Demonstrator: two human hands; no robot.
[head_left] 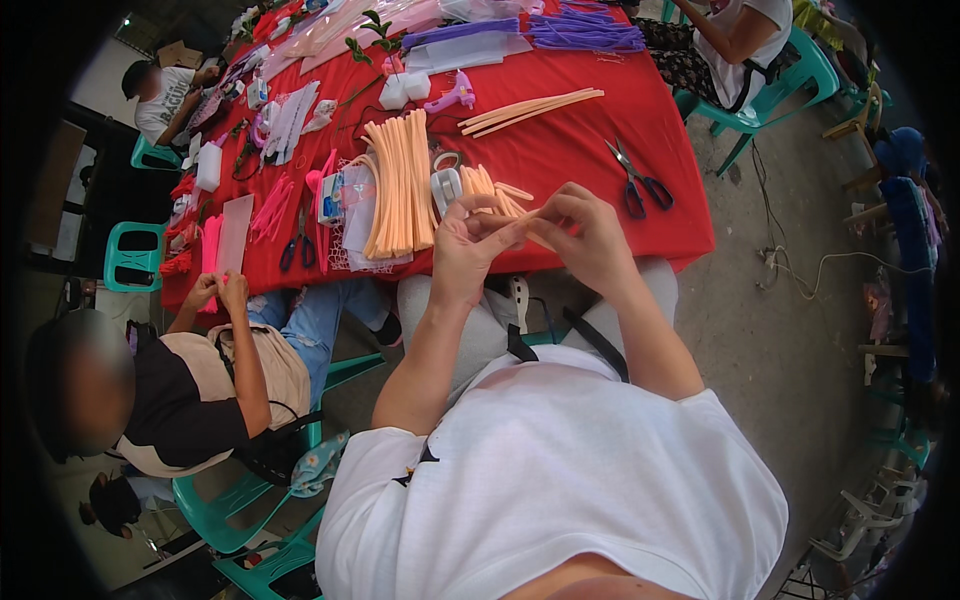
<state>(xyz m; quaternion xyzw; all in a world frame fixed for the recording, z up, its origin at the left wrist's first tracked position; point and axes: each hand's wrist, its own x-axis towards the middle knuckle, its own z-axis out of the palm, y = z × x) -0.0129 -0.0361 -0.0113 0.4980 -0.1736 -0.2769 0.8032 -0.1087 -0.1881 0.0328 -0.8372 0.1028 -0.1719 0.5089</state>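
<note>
Just past the table's near edge, my left hand and my right hand meet with fingertips pinched. Between them is a short peach chenille stem, mostly covered by the fingers. Right behind my left hand lies a pile of short peach stem pieces, next to a white tape dispenser. To the left of it, a thick bundle of long peach chenille stems rests on clear plastic. A few long peach stems lie farther back.
On the red tablecloth, dark-handled scissors lie open at the right. A pink glue gun and purple stems are farther away. At my left a co-worker handles pink stems. A green chair stands beyond the right corner.
</note>
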